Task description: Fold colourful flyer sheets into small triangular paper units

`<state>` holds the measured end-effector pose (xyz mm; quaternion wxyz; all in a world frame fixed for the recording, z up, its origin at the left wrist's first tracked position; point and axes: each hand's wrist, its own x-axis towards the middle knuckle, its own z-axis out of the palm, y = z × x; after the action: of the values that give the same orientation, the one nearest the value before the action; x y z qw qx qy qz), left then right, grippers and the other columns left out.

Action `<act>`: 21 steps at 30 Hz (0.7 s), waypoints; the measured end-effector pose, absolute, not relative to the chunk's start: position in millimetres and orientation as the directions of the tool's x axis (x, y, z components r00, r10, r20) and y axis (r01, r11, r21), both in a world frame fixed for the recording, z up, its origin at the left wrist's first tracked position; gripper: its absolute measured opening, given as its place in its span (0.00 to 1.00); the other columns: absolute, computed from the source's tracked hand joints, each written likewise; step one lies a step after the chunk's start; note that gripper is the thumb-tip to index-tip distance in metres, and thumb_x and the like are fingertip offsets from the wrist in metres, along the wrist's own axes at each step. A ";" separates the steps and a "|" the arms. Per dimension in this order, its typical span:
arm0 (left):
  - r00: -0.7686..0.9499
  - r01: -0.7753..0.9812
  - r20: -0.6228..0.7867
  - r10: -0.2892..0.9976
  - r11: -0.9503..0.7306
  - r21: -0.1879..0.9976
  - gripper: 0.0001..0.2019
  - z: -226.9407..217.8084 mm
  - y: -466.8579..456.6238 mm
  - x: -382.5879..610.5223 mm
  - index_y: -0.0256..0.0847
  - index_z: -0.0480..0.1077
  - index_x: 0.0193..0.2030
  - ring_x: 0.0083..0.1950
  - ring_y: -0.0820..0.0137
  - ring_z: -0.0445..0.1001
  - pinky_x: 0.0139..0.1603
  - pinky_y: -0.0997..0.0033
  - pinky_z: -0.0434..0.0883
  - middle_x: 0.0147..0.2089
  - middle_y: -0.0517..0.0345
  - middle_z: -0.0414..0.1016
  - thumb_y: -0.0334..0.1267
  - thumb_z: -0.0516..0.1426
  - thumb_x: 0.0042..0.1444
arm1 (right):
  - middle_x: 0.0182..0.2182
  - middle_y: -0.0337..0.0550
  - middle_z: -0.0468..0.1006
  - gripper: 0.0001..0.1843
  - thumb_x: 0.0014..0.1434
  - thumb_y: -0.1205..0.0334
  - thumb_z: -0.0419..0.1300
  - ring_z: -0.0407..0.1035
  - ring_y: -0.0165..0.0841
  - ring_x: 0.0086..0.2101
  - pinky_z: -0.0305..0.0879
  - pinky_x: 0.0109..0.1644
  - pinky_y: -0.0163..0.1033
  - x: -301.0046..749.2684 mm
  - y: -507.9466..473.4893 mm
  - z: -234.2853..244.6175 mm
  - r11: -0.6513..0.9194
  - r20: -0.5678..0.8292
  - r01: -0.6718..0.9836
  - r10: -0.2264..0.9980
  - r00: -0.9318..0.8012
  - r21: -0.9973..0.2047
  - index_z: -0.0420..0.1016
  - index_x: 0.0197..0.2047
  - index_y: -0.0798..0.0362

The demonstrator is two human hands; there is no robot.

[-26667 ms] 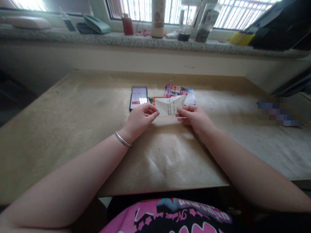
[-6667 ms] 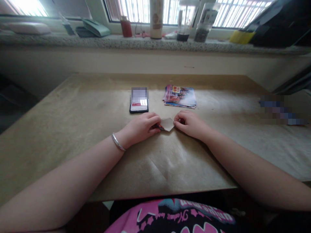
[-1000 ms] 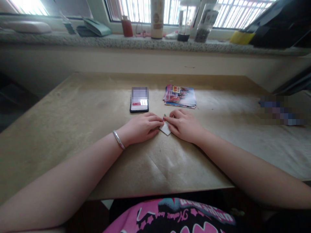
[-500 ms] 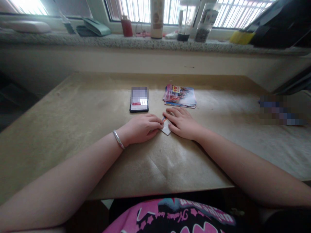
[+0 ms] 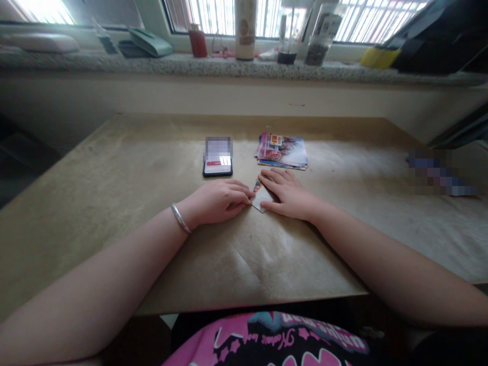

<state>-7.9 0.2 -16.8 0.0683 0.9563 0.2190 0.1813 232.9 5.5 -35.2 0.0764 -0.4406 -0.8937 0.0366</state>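
A small piece of folded paper (image 5: pixel 261 198), mostly white with an orange and blue printed edge, lies on the table between my hands. My left hand (image 5: pixel 225 200), with a silver bangle at its wrist, has its fingertips closed at the paper's left corner. Flat on the paper's right side rests my right hand (image 5: pixel 285 193), fingers stretched out and thumb near the lower edge. My right hand's fingers hide part of the paper. Just beyond it sits a stack of printed colour sheets (image 5: pixel 284 151) with a yellow-and-red label.
A phone (image 5: pixel 217 156) with its screen lit lies beyond my left hand. Over the table (image 5: pixel 114 213) spreads a beige cover. Bottles, including a red one (image 5: pixel 197 40), stand on the stone windowsill (image 5: pixel 213 66). A blurred-out item (image 5: pixel 442 175) is at the far right.
My left hand has shifted slightly left, and the fingers of my right hand have slid a little, so more of the folded paper shows. The phone and sheet stack stay put.
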 end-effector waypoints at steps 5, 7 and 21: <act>0.844 0.399 0.309 0.438 -0.898 0.184 0.11 -14.6 -1.7 -7.4 0.43 0.76 0.43 0.52 0.67 0.74 0.53 0.65 0.73 0.49 0.56 0.78 0.31 0.52 0.60 | 0.64 0.50 0.61 0.26 0.64 0.56 0.48 0.53 0.46 0.63 0.50 0.65 0.56 236.6 8.7 -38.4 0.603 0.164 0.782 0.797 -0.581 -0.160 0.63 0.64 0.52; 0.844 0.415 0.297 0.447 -0.894 0.168 0.11 -14.0 -2.5 -6.7 0.42 0.75 0.44 0.51 0.67 0.74 0.53 0.66 0.73 0.49 0.54 0.78 0.31 0.52 0.60 | 0.63 0.50 0.64 0.24 0.64 0.58 0.49 0.55 0.45 0.62 0.51 0.64 0.55 236.3 9.1 -38.6 0.609 0.197 0.773 0.792 -0.578 -0.177 0.65 0.62 0.53; 0.802 0.506 0.334 0.495 -0.861 0.061 0.13 -21.4 -3.5 -2.2 0.40 0.72 0.50 0.56 0.63 0.69 0.56 0.62 0.70 0.56 0.50 0.71 0.33 0.51 0.61 | 0.47 0.49 0.75 0.16 0.57 0.52 0.60 0.66 0.42 0.49 0.63 0.55 0.48 237.1 1.6 -30.2 0.679 0.297 0.669 0.734 -0.611 -0.302 0.75 0.46 0.52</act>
<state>-2.2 -3.5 -21.4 -0.0156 0.9492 0.2635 0.1714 237.1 1.6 -30.2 0.2014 -0.3922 -0.8939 0.0804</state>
